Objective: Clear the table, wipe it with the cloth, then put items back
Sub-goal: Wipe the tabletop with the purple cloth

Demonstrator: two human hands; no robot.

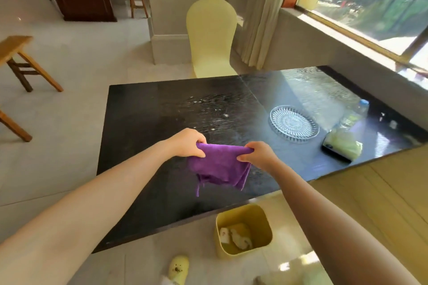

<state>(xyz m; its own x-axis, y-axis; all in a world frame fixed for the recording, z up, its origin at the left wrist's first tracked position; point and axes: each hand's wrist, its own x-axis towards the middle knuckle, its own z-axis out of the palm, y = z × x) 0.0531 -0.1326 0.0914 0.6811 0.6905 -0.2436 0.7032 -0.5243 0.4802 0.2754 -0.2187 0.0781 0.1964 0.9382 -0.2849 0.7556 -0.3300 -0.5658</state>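
Observation:
A purple cloth point(220, 165) hangs in the air above the near middle of the dark table point(143, 122). My left hand point(186, 142) pinches its upper left corner and my right hand point(260, 155) pinches its upper right corner. White crumbs and wet smears point(213, 109) lie on the table beyond the cloth. A clear glass plate point(294, 122) sits to the right. Further right a plastic water bottle point(355, 114) lies on the table, and a phone with a pale green packet on it point(342, 147) rests near the right edge.
A yellow bin point(243, 230) with scraps stands on the floor at the table's near edge. A chair in a yellow cover point(212, 34) is at the far side. Wooden stools point(25, 60) stand left. A window ledge point(347, 37) runs along the right.

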